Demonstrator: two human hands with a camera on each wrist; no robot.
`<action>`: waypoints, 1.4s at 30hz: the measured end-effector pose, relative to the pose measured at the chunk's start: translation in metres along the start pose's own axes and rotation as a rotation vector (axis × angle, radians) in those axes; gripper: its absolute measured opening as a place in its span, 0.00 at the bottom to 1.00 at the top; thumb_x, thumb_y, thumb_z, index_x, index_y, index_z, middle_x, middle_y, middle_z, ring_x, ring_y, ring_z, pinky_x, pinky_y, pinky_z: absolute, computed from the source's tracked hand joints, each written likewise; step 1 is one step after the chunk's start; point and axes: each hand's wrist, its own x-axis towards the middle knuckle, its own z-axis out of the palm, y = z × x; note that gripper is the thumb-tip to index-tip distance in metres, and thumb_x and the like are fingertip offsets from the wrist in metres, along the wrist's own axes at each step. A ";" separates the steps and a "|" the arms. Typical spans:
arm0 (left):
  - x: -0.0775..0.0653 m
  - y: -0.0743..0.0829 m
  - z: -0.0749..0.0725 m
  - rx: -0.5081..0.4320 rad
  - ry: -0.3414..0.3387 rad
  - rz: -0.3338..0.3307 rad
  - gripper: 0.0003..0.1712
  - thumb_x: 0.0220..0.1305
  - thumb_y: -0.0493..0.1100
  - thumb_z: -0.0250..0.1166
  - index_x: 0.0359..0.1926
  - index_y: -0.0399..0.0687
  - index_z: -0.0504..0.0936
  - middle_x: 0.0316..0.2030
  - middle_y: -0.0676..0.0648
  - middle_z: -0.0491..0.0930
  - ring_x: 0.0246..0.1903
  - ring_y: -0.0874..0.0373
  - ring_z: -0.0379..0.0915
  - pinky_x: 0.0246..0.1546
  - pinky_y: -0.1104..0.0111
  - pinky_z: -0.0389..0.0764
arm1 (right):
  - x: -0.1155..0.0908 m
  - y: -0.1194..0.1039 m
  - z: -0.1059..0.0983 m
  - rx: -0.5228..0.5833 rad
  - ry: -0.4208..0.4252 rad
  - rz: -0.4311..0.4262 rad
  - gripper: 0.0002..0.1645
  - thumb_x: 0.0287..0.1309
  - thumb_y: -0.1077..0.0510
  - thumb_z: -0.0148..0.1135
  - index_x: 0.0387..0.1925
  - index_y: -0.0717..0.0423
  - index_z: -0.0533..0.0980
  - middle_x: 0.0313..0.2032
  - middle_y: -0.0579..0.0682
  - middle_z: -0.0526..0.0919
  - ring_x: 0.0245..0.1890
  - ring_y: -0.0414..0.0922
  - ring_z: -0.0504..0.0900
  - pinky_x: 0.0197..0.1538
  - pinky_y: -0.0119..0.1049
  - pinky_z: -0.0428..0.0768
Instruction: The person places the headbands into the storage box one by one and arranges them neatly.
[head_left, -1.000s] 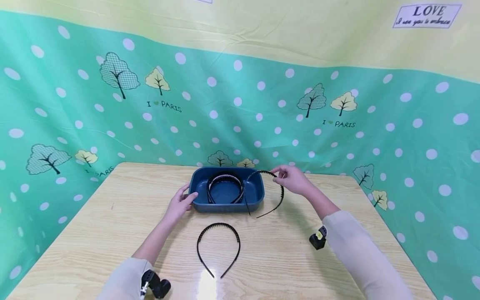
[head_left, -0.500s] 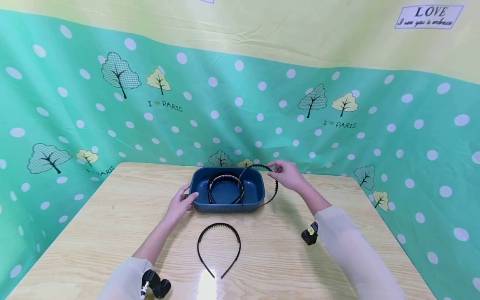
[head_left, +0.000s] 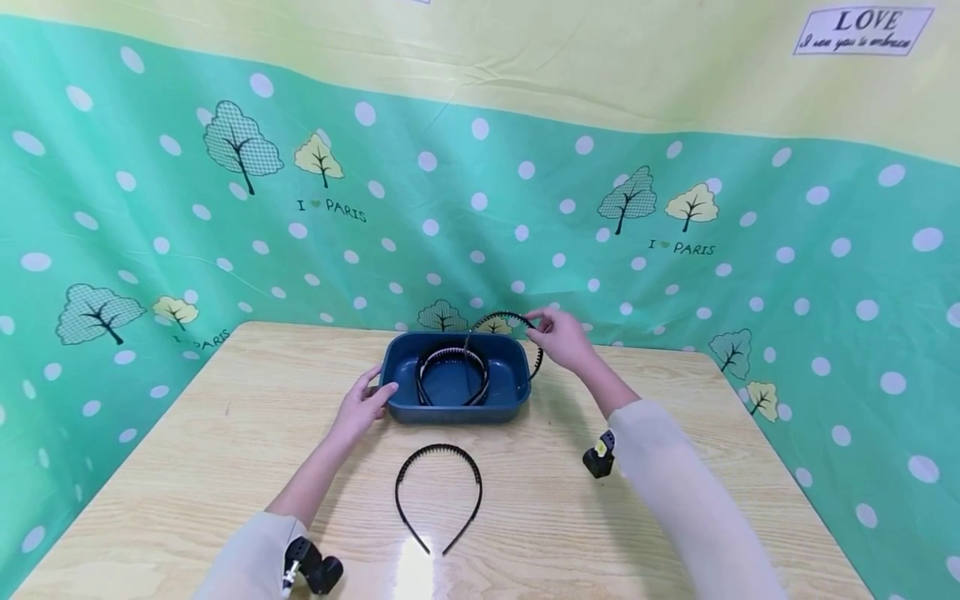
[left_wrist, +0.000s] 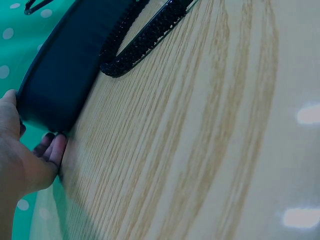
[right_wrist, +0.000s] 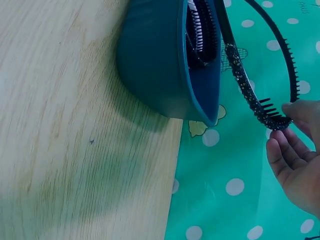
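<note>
A dark blue plastic bin [head_left: 450, 415] sits toward the back of the table, with several black headbands [head_left: 417, 379] nested inside. My left hand [head_left: 362, 409] grips its left end, thumb at the rim and fingers against the outer wall. At the right, my right hand [head_left: 562, 338] pinches the curved top of a toothed black headband [right_wrist: 245, 87] between thumb and fingers. The right wrist view shows sparkling stones along this band. In the head view, it overlaps the bin's back right part. Another black headband [head_left: 439, 448] lies on the table in front of the bin, its ends toward me.
The pale wood table [head_left: 585, 533] ends in a back edge just behind the bin. A green and yellow printed curtain [head_left: 480, 225] hangs behind and at both sides. Black wrist cameras [head_left: 315, 568] are strapped at both sleeves.
My right hand has moved left and away from me, bringing its headband from beside the bin to over the bin's right part. My left hand and the headband on the table stay put.
</note>
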 end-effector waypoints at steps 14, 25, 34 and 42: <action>0.000 0.002 -0.001 -0.002 0.004 0.008 0.38 0.65 0.55 0.58 0.71 0.51 0.55 0.60 0.33 0.69 0.50 0.51 0.73 0.41 0.72 0.78 | 0.014 -0.006 0.019 0.027 0.082 0.014 0.17 0.61 0.52 0.60 0.50 0.52 0.77 0.31 0.52 0.77 0.25 0.45 0.71 0.24 0.33 0.70; 0.001 0.001 0.000 0.011 0.003 0.004 0.38 0.65 0.55 0.58 0.71 0.52 0.55 0.60 0.33 0.70 0.52 0.51 0.72 0.44 0.68 0.79 | 0.021 -0.009 0.043 0.034 0.076 -0.019 0.15 0.61 0.54 0.59 0.50 0.51 0.78 0.34 0.53 0.77 0.33 0.48 0.75 0.30 0.34 0.75; 0.000 0.001 0.001 0.010 0.009 0.003 0.37 0.65 0.55 0.58 0.71 0.53 0.56 0.60 0.34 0.70 0.50 0.53 0.73 0.43 0.69 0.79 | 0.023 -0.014 0.060 0.026 0.096 -0.040 0.13 0.61 0.55 0.60 0.47 0.51 0.79 0.35 0.52 0.75 0.36 0.48 0.74 0.34 0.37 0.74; 0.000 0.002 0.001 0.018 0.012 0.002 0.37 0.65 0.55 0.57 0.71 0.52 0.55 0.60 0.33 0.70 0.49 0.53 0.73 0.42 0.70 0.79 | 0.024 -0.018 0.073 0.064 0.103 -0.028 0.13 0.60 0.55 0.61 0.46 0.52 0.80 0.35 0.52 0.76 0.37 0.47 0.74 0.38 0.38 0.75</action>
